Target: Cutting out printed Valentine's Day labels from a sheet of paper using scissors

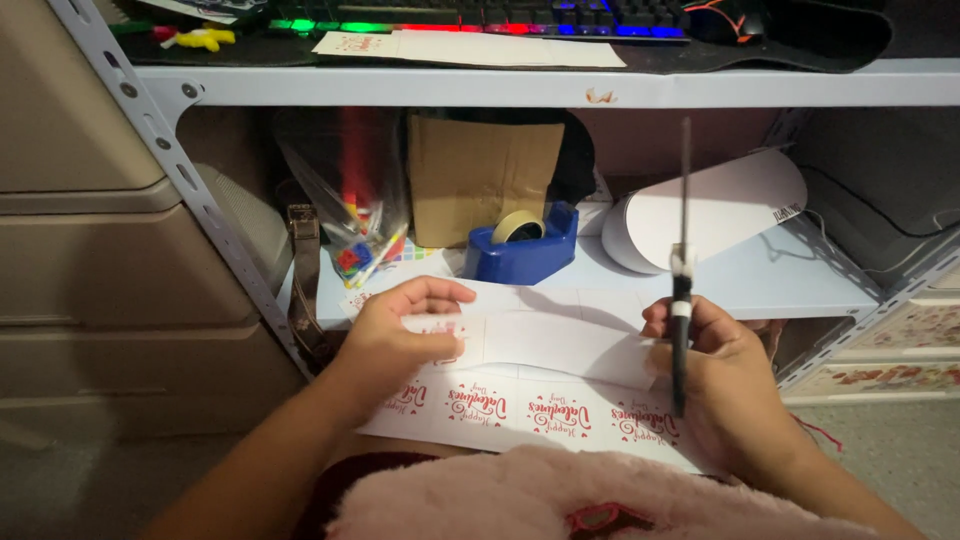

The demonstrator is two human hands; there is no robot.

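Left hand (395, 335) pinches a white paper strip (560, 340); right hand (725, 375) grips scissors (682, 290), blades upright, above a printed sheet (520, 410).

Left hand (385, 335) on paper strip (560, 340) — scissors (682, 290)

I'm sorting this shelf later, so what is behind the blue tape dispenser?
Behind the blue tape dispenser stands a brown cardboard piece against something dark. Its lower edge is hidden by the dispenser, and the shelf's back is too dim to make out.

We see a white paper strip (560, 340) curving between both hands above a flat white sheet printed with red script labels (520, 412), and black-handled scissors (682, 300) upright, blades up.
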